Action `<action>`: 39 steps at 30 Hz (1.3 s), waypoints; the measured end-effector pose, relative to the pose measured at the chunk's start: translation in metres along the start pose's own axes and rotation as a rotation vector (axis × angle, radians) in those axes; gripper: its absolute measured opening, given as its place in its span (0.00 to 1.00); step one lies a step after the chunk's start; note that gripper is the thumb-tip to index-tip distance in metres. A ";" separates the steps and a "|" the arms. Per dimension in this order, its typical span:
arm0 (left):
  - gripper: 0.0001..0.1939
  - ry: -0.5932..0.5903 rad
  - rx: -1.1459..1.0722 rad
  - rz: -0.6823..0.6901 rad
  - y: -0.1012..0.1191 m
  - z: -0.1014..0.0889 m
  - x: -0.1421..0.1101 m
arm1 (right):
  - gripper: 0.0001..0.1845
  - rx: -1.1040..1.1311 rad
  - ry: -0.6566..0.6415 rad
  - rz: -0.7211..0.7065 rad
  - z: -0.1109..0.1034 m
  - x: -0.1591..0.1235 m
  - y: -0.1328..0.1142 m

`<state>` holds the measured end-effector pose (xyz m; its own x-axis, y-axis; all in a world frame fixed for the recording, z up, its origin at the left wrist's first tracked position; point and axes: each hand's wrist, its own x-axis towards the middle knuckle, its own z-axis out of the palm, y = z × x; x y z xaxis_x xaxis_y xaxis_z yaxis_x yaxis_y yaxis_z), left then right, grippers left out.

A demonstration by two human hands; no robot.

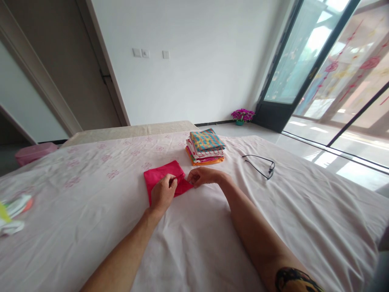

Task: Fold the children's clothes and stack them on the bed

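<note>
A red cloth (pixel 162 172), partly folded, lies on the pale bed sheet (pixel 194 243) in front of me. My left hand (pixel 164 190) rests over its near middle, with fingers closed on a fold of the fabric. At the cloth's right corner, my right hand (pixel 200 177) pinches the edge and holds it out to the right. Just beyond the right hand stands a stack of folded cloths (pixel 206 148), with a teal and yellow patterned one on top. The fingertips of both hands are partly hidden.
Black-framed glasses (pixel 264 168) lie to the right of the stack. At the far left are some white and yellow cloths (pixel 13 213) and a pink container (pixel 36 153). A pot of purple flowers (pixel 243 115) stands by the glass door (pixel 288 65).
</note>
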<state>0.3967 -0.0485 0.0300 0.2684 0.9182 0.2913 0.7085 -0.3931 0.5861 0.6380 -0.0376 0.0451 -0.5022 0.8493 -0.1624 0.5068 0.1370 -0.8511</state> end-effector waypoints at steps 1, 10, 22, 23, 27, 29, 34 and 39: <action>0.11 0.002 -0.005 -0.005 0.000 0.000 0.000 | 0.21 -0.020 -0.009 -0.020 0.001 0.001 0.000; 0.11 0.000 -0.008 -0.045 -0.001 0.000 0.001 | 0.15 -0.099 0.053 -0.034 0.009 0.004 -0.001; 0.10 0.006 -0.023 -0.039 0.001 0.000 -0.002 | 0.13 -0.257 0.179 0.294 -0.006 -0.020 -0.037; 0.11 0.003 -0.025 -0.042 0.002 -0.001 -0.002 | 0.10 -0.213 0.158 0.338 -0.007 -0.024 -0.044; 0.11 -0.003 -0.034 -0.048 0.003 -0.002 -0.002 | 0.06 -0.102 0.084 0.431 0.004 -0.023 -0.057; 0.10 0.002 -0.026 -0.049 0.003 -0.001 -0.002 | 0.10 -0.080 0.066 0.469 0.013 -0.015 -0.056; 0.10 0.004 -0.019 -0.033 0.001 0.000 -0.002 | 0.21 -0.108 0.126 0.503 0.028 0.000 -0.049; 0.10 0.005 -0.019 -0.037 0.002 -0.001 -0.002 | 0.21 -0.218 0.215 0.493 0.033 0.003 -0.047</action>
<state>0.3967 -0.0512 0.0311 0.2387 0.9320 0.2729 0.7056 -0.3595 0.6107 0.5900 -0.0581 0.0681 -0.0276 0.9207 -0.3892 0.7887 -0.2191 -0.5744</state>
